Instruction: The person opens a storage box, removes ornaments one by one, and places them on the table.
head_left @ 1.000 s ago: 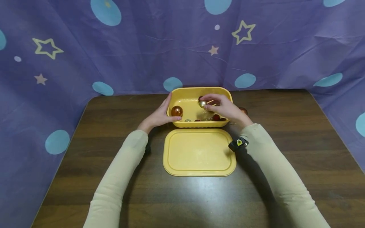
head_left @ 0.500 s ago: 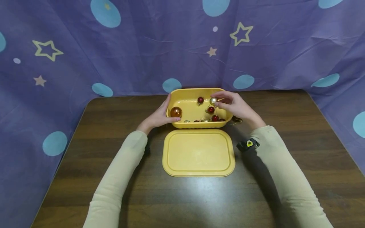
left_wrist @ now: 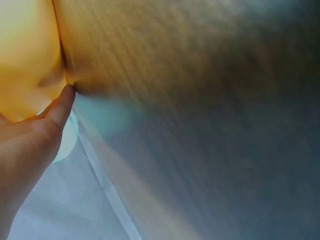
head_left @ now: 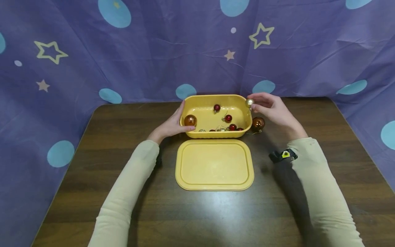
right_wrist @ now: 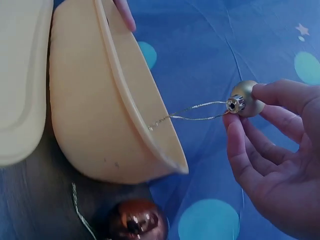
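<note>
My right hand point(head_left: 274, 109) pinches a small gold Christmas bauble point(right_wrist: 248, 100) between thumb and fingers, just above the right end of a yellow plastic box point(head_left: 216, 135). Its looped gold string point(right_wrist: 197, 106) trails over the box's rim. My left hand point(head_left: 169, 127) grips the box's left end, thumb along the front rim. Inside the box, beside that thumb, lies a large amber bauble point(head_left: 190, 120). Small red baubles point(head_left: 228, 118) and a few gold ones point(head_left: 221, 129) lie toward the middle and front right, partly hidden by the front wall.
A copper-brown bauble point(head_left: 258, 123) with a string sits on the wooden table point(head_left: 308, 192) against the box's right side. The yellow lid point(head_left: 214, 165) lies flat in front of the box. A purple patterned curtain point(head_left: 154, 61) hangs behind the table.
My right hand has carried the gold bauble rightward and up, from inside the box to over its right rim, uncovering the red baubles and the brown one outside. My left hand stays put.
</note>
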A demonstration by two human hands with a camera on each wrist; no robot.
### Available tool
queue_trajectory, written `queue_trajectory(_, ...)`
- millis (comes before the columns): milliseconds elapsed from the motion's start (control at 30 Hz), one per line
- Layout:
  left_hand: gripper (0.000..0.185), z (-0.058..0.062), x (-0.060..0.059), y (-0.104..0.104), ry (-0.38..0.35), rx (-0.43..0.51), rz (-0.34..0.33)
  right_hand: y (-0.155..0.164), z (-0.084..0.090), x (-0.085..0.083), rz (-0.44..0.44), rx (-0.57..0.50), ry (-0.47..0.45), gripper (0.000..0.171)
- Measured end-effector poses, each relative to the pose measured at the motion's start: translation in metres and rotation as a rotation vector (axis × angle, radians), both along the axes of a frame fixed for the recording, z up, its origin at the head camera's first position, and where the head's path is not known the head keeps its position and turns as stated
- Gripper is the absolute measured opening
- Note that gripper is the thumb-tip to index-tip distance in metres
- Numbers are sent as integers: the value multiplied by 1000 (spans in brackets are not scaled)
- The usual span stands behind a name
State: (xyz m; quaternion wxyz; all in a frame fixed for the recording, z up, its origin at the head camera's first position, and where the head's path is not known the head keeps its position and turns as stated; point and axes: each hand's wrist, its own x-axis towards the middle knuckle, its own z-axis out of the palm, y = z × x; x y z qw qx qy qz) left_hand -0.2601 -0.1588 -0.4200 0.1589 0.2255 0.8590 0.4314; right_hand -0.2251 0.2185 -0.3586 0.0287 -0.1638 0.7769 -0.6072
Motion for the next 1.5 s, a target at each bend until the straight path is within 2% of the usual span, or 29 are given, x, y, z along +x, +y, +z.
queue_trajectory(133,112,3,2,1,-15,9,2,11,-2,1,-20,20,16,33)
queue_trajectory(367,109,35,20,8,-39,32,-15,29,-10,6,-50,-6,8,30)
queue_trajectory(467,108,39,23,8,-43,36,-13,35,-14,9,-58,-15,3,29)
queue_trajectory(600,107,39,23,8,-46,46,-14,43,-22,13,-61,2,0,30)
queue_trajectory(833,113,2,-1,0,-9,23,6,55,-48,20,-48,-40,-36,29)
queue_trajectory(1033,113,0,0,0,-14,27,8,63,-67,22,-85,-90,-75,28)
queue_trajectory(1167,112,3,2,1,-20,27,6,67,-76,22,-127,-57,-87,29)
queue_trajectory(1400,108,36,20,8,-56,41,-11,69,-83,20,-166,34,-102,35)
queue_trajectory(1500,109,37,20,8,-61,42,-12,68,-84,19,-168,69,-101,34)
